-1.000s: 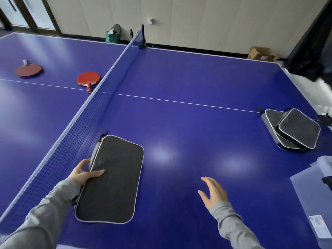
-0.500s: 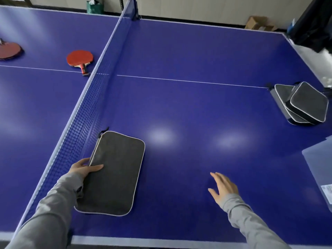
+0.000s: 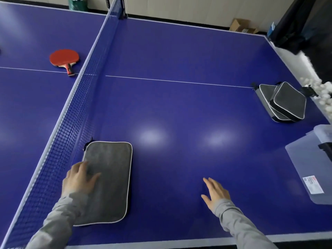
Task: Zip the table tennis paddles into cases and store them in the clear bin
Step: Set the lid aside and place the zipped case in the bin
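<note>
A grey paddle case with white piping (image 3: 109, 180) lies flat on the blue table beside the net, its zip pull at the far left corner. My left hand (image 3: 79, 178) rests on the case's left side with fingers spread. Over bare table to the right, my right hand (image 3: 215, 192) hovers with relaxed fingers, holding nothing. A red paddle (image 3: 64, 59) lies across the net on the far half. Two more grey cases (image 3: 285, 102) are stacked at the right edge. The clear bin (image 3: 310, 168) stands at the near right corner.
The net (image 3: 71, 126) runs from the near left to the far centre, close to the case. White balls (image 3: 321, 94) sit off the right edge. A cardboard box (image 3: 242, 27) and a green bag (image 3: 77, 4) are on the floor beyond the table.
My left hand has shifted from the case's left edge onto its top surface. The view has tilted downward; the second red paddle has left the frame. My right hand has hardly moved.
</note>
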Tool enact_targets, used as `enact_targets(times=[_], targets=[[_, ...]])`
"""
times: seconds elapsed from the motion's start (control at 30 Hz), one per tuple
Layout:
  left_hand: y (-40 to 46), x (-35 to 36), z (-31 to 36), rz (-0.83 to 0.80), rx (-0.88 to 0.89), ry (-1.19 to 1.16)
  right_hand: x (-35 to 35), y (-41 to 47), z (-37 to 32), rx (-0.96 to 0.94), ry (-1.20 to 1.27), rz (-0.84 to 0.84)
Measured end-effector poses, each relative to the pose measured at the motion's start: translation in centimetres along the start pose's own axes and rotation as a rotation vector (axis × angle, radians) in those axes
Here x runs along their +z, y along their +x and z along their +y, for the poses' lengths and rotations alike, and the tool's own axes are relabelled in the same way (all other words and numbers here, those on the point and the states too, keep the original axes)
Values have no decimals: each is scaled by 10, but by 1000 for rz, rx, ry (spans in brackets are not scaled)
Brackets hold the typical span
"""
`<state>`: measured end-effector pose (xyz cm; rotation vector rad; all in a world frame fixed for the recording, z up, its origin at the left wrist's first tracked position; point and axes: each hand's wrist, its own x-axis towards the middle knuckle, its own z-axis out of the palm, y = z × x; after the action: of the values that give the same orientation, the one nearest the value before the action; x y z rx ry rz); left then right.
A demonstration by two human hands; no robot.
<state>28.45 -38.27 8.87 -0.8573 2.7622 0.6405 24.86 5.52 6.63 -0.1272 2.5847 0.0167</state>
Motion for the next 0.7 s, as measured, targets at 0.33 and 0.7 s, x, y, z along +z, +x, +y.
enact_targets(times=[0.33,0.7], targets=[[-47,51,157,-137,568,404,-14,-23,35,73,46,68],[-171,107,361,-185,863,456,-48,-105,182,238,214,330]])
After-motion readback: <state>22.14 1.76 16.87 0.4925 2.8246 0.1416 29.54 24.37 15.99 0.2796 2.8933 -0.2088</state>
